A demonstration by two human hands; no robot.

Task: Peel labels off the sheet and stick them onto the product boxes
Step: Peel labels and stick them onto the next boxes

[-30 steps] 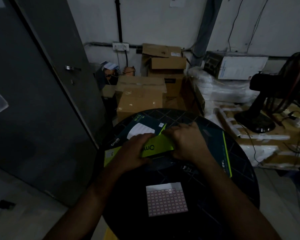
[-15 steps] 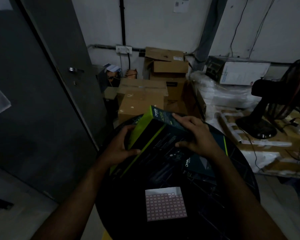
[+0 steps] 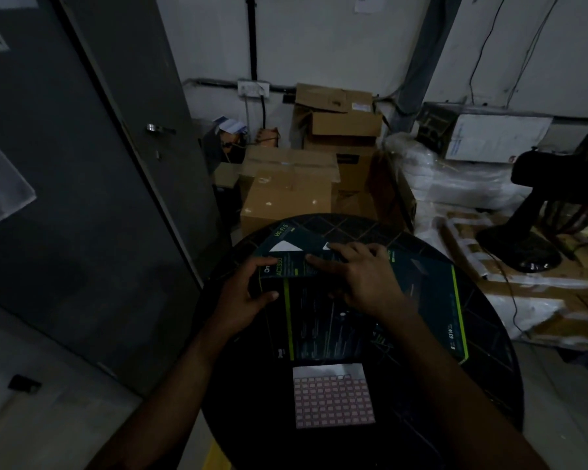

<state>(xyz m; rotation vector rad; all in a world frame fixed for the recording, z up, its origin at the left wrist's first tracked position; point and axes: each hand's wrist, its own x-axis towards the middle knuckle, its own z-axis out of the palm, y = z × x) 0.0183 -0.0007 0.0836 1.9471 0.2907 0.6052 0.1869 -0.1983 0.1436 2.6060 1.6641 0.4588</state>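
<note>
Lowered box (image 3: 319,320) now flat on round table (image 3: 482,378).

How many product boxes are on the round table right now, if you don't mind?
3: one under both hands, one behind it at the far edge, one beside it on the right. Dim light; others may be hidden.

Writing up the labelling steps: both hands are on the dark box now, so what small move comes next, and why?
Probably free the right hand and reach to the label sheet to peel one: the product box lies flat, left hand gripping its edge, and neither hand holds a label.
</note>
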